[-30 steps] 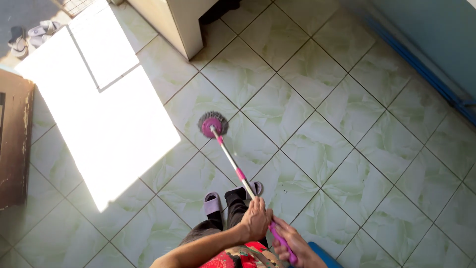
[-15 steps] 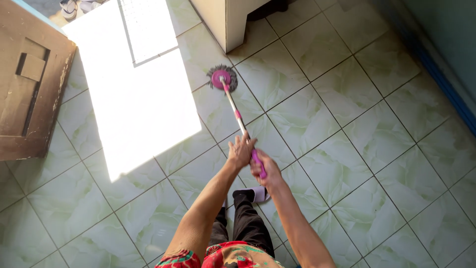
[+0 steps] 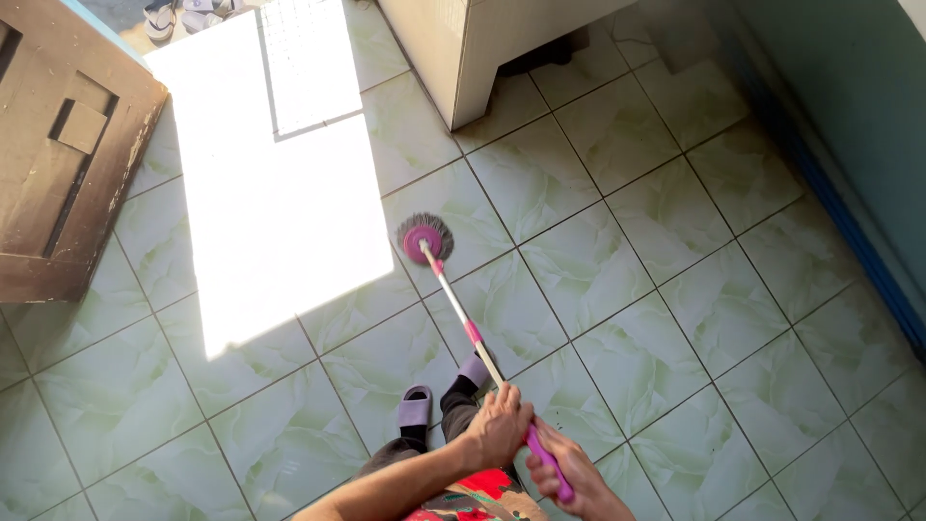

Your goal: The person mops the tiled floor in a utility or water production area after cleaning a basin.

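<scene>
I hold a mop with both hands. Its round grey and pink head point(image 3: 424, 237) rests on the pale green tiled floor point(image 3: 617, 318), at the edge of a bright sun patch. The white and pink pole point(image 3: 461, 315) slants from the head back to me. My left hand point(image 3: 499, 425) grips the pole higher up. My right hand point(image 3: 562, 472) grips the pink end lower down, close to my body. My feet in purple slippers point(image 3: 416, 405) stand just under the pole.
A brown wooden door point(image 3: 58, 145) stands open at the left. A cream cabinet point(image 3: 492, 48) on legs stands at the top. A teal wall with a blue skirting point(image 3: 849, 232) runs down the right. Sandals point(image 3: 159, 17) lie at the top left.
The mop head has slid back across the tiles toward me, and my hands have drawn in closer to my body. My view has shifted, showing more of the door and cabinet.
</scene>
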